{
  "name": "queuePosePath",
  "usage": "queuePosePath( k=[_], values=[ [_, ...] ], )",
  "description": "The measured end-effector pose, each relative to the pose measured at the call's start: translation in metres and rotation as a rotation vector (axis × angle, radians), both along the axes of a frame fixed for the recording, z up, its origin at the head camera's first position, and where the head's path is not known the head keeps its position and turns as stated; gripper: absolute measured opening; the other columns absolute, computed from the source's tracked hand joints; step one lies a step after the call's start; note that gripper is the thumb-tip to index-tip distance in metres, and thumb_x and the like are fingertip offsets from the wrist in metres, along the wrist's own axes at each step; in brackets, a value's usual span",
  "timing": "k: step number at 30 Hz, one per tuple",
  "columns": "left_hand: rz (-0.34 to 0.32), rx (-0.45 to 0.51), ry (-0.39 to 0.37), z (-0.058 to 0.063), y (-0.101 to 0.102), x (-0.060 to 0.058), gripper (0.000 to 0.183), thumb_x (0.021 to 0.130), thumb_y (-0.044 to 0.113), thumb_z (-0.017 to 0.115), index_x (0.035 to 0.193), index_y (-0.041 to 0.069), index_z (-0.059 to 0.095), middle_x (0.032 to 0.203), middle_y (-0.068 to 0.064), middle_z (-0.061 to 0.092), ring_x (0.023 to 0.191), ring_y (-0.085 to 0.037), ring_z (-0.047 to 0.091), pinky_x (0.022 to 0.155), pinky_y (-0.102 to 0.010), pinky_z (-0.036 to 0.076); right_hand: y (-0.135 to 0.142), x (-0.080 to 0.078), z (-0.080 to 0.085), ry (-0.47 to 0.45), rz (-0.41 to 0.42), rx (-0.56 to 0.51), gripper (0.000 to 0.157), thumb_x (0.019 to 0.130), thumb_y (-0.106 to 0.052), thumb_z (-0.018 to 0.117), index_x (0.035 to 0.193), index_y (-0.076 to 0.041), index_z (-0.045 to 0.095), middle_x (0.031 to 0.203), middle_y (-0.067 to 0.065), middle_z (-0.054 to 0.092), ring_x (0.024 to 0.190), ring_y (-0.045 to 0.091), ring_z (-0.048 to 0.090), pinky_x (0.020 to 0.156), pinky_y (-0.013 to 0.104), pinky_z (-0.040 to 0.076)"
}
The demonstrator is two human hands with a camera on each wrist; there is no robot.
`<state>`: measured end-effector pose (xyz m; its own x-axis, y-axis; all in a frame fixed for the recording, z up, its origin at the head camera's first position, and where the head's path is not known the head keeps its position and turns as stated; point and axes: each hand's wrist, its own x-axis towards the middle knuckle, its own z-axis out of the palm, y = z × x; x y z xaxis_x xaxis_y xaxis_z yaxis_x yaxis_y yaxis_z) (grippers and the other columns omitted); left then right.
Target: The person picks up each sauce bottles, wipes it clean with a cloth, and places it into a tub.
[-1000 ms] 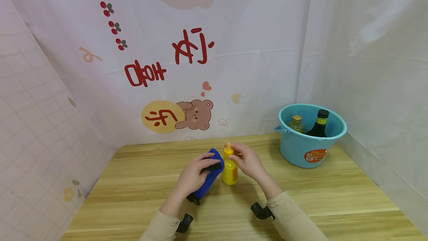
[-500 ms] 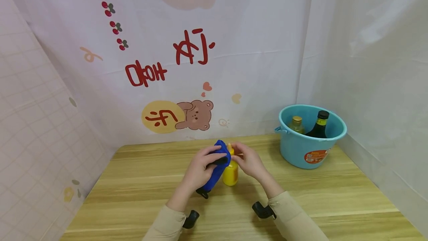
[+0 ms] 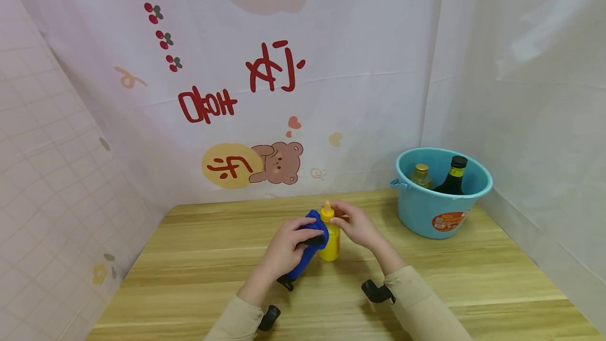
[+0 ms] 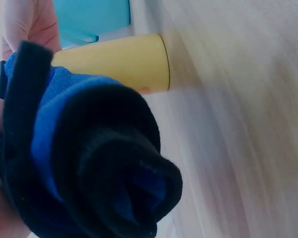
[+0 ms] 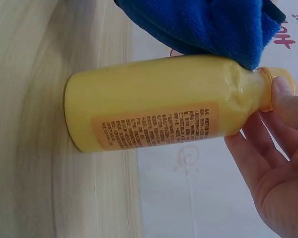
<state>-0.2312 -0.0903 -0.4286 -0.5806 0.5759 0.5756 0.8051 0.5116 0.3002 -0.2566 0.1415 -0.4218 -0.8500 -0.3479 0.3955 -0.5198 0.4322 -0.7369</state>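
Observation:
A yellow squeeze bottle [image 3: 331, 246] with a pointed tip stands upright on the table. My right hand [image 3: 356, 225] pinches it at the cap and neck; in the right wrist view the thumb lies on the yellow cap [image 5: 278, 89]. My left hand [image 3: 286, 246] grips a blue cloth [image 3: 303, 261] with black edging, folded or rolled into a long bundle. That cloth touches the bottle's left side near the shoulder, as the right wrist view shows. Seen from the left wrist, the black edging [image 4: 109, 114] curls in layers and covers part of the bottle.
At the back right stands a light blue bucket [image 3: 416, 214]. Inside it are a dark bottle with a black cap [image 3: 452, 180] and a bottle with a gold cap [image 3: 420, 177]. A printed white curtain [image 3: 360, 93] hangs behind the wooden table [image 3: 199, 257].
My left hand has brought the cloth rightward against the bottle, rising along it and then coming lower again. My right hand has stayed at the bottle's neck.

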Motion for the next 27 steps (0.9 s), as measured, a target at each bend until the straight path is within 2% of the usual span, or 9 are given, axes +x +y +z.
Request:
queuePosePath(
  k=[11,20,27],
  values=[
    [0.038,-0.033,-0.103,-0.001,-0.003,0.008,0.04,0.084,-0.007,0.073,0.115,0.018,0.076,0.133,-0.007,0.06,0.125,-0.031,0.053,0.104,-0.049,0.045,0.002,-0.002,-0.001,-0.024,0.017,-0.012,0.037,0.096,0.0,0.061,0.132,-0.007,0.061,0.121,0.012,0.066,0.107,0.03,0.064,0.092,0.051,0.053],
    [0.047,-0.049,-0.114,-0.001,-0.004,0.01,0.04,0.083,-0.007,0.073,0.115,0.018,0.076,0.132,-0.007,0.06,0.126,-0.031,0.052,0.105,-0.048,0.044,0.001,-0.003,-0.002,-0.027,0.008,-0.004,0.038,0.096,-0.001,0.062,0.133,-0.009,0.061,0.12,0.011,0.067,0.106,0.028,0.064,0.092,0.048,0.054],
    [0.052,-0.078,-0.124,-0.005,-0.004,0.012,0.04,0.084,-0.007,0.072,0.116,0.017,0.076,0.131,-0.009,0.06,0.123,-0.031,0.054,0.103,-0.049,0.045,0.002,-0.001,-0.003,-0.013,0.006,-0.005,0.039,0.096,-0.001,0.061,0.135,-0.005,0.059,0.122,0.013,0.066,0.108,0.03,0.064,0.092,0.049,0.053]
  ],
)
